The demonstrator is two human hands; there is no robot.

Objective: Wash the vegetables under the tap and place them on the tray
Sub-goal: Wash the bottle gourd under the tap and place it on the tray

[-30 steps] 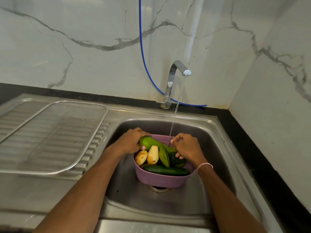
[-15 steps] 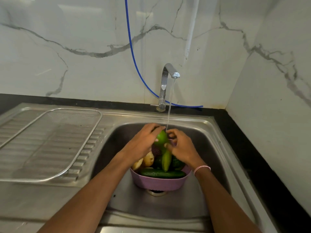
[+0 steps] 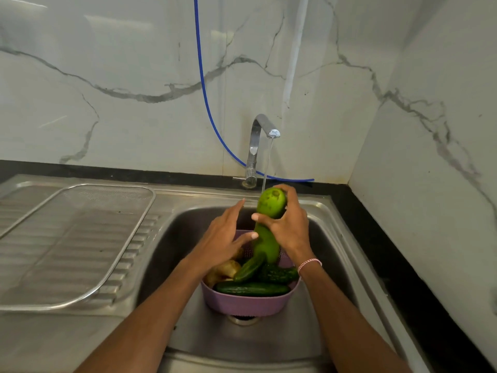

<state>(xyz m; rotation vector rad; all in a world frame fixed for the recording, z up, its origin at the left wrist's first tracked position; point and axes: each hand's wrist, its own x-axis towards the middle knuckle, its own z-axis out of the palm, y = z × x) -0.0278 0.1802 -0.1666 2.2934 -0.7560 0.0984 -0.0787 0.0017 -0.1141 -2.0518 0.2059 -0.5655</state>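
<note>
My right hand [image 3: 291,230] grips a long light-green gourd [image 3: 266,232] near its top and holds it upright under the running tap [image 3: 259,135]. The water stream lands on the gourd's upper end. My left hand [image 3: 222,238] has straight fingers, and its thumb touches the gourd's middle. Below them a purple colander [image 3: 247,302] stands in the sink [image 3: 188,238] over the drain. It holds dark green cucumbers [image 3: 252,288], a smaller green vegetable and potatoes [image 3: 224,270]. The wire mesh tray [image 3: 80,238] lies on the draining board to the left.
A blue hose [image 3: 204,98] hangs down the marble wall behind the tap and runs along the black counter edge [image 3: 390,251]. A marble side wall closes off the right. The steel draining board [image 3: 53,332] extends left and toward me.
The light-green gourd has been lifted out of the colander and turned upright under the stream. My right hand now holds it near the top; my left hand has opened beside it.
</note>
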